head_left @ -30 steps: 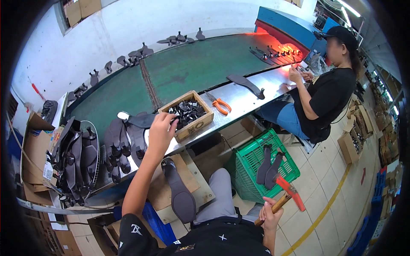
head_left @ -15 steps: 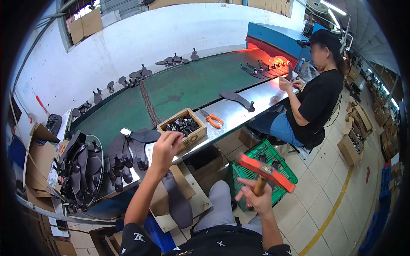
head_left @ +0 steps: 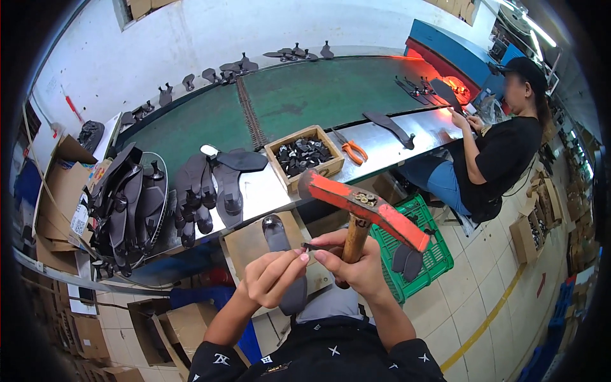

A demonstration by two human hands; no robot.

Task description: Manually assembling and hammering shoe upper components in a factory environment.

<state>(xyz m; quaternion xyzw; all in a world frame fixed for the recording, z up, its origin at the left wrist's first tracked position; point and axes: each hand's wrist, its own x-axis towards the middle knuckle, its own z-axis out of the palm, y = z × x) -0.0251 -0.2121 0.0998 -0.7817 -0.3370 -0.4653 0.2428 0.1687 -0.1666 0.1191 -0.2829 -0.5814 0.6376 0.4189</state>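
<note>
My left hand [head_left: 273,277] is closed in a pinch, its fingertips meeting those of my right hand [head_left: 364,270] over a small dark piece [head_left: 308,247]. The piece is too small to make out fully. My right palm and fingers also hold a hammer [head_left: 368,210] by its wooden handle, its worn red head up. Just beyond and below my hands, a dark shoe sole [head_left: 275,234] with a shiny black heel lies on a pale wooden board [head_left: 245,253]; my hands hide part of it. Ahead stands a wooden box [head_left: 291,181] of small dark parts.
Orange-handled pliers [head_left: 354,153] lie beside the box. Heeled soles [head_left: 121,216] are piled at left, others [head_left: 228,188] nearer the middle. A green crate [head_left: 439,260] sits on the floor at right. Beyond the green belt [head_left: 191,143], a co-worker [head_left: 509,143] holds a sole near a glowing heater.
My left hand has come down from beside the parts box to meet my right hand. The hammer has moved up and left, its head now over the bench edge. The view has shifted.
</note>
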